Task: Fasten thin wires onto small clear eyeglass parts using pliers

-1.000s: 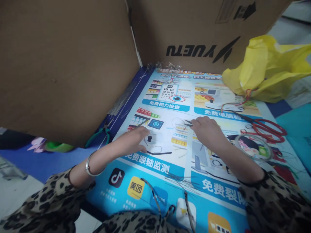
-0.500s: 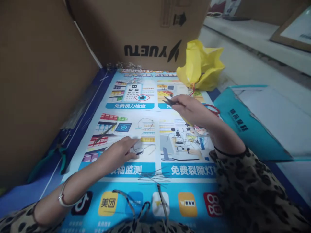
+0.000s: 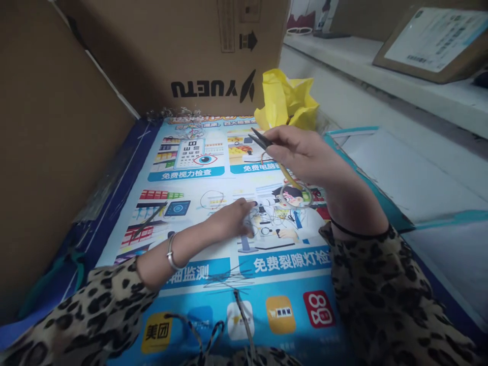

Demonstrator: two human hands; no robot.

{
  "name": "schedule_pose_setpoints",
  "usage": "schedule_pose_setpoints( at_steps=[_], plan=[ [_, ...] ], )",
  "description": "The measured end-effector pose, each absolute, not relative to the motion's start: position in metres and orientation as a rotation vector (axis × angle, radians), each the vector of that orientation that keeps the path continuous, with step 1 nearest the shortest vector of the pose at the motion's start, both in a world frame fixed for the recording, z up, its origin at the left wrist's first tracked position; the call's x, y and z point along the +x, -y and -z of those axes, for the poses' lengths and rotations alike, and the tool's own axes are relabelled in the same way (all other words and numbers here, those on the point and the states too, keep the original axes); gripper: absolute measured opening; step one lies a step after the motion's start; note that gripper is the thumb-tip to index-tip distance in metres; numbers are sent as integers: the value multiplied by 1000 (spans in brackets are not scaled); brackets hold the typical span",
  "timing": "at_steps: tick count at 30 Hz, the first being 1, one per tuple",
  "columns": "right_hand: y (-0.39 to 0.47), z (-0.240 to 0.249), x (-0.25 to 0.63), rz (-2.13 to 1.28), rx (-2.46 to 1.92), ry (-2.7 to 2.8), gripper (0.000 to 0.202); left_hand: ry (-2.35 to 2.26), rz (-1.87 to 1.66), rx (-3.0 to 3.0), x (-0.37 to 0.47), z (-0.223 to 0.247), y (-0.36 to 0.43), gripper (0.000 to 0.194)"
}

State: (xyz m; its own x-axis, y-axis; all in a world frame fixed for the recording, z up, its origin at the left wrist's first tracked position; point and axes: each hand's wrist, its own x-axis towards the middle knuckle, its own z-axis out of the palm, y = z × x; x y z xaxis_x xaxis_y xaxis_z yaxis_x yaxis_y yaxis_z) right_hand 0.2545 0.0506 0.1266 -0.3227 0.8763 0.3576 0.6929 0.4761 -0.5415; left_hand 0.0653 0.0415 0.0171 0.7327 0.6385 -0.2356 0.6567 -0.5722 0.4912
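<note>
My left hand (image 3: 236,219), slightly blurred, reaches over the lower middle of the printed sheet (image 3: 229,190). Its thumb and forefinger look apart, beside a loose tangle of thin dark wires (image 3: 280,216); no held object can be made out. Higher up, my right hand (image 3: 301,152) is closed around a tool with two dark, pointed, slightly parted jaws (image 3: 261,140) and a yellow handle (image 3: 290,175). A pale ring (image 3: 296,195) shows just beneath that handle. Straight thin wires (image 3: 229,277) lie in a bundle nearer my body, and a thin wire loop (image 3: 212,199) rests left of centre.
Cardboard (image 3: 152,46) rises at the back and left. Crumpled yellow paper (image 3: 287,99) stands behind my right hand. Teal-handled pliers (image 3: 78,264) lie at the left. A teal-edged box (image 3: 396,168) is at the right, and clear beaded items (image 3: 190,129) sit near the back.
My left hand has moved right, from the spot with curved wires to the wire tangle. My right hand still grips the tool, now raised slightly. The view has shifted right.
</note>
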Motion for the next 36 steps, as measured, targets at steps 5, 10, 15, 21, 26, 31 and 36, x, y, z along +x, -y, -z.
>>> schedule_pose_setpoints(
  at_steps=[5, 10, 15, 21, 26, 31, 36],
  plan=[
    [-44, -137, 260, -331, -1289, 2075, 19, -832, 55, 2451, 106, -11, -45, 60],
    [-35, -146, 263, -323, -1240, 2048, 21, -725, -55, 2473, 133, -4, -31, 53],
    [-27, -153, 263, -261, -1263, 2044, 25, -693, -148, 2498, 158, -3, -15, 38],
    [-20, -161, 260, -263, -1295, 2021, 24, -692, -162, 2528, 190, 2, -4, 41],
    [-20, -164, 256, -252, -1350, 2034, 20, -671, -155, 2416, 213, -2, -3, 43],
    [-25, -150, 253, -340, -1389, 2009, 21, -412, -182, 2363, 191, -21, -3, 38],
    [-39, -104, 238, -471, -1546, 1965, 22, -521, -77, 2401, 109, -41, -17, 29]
  ],
)
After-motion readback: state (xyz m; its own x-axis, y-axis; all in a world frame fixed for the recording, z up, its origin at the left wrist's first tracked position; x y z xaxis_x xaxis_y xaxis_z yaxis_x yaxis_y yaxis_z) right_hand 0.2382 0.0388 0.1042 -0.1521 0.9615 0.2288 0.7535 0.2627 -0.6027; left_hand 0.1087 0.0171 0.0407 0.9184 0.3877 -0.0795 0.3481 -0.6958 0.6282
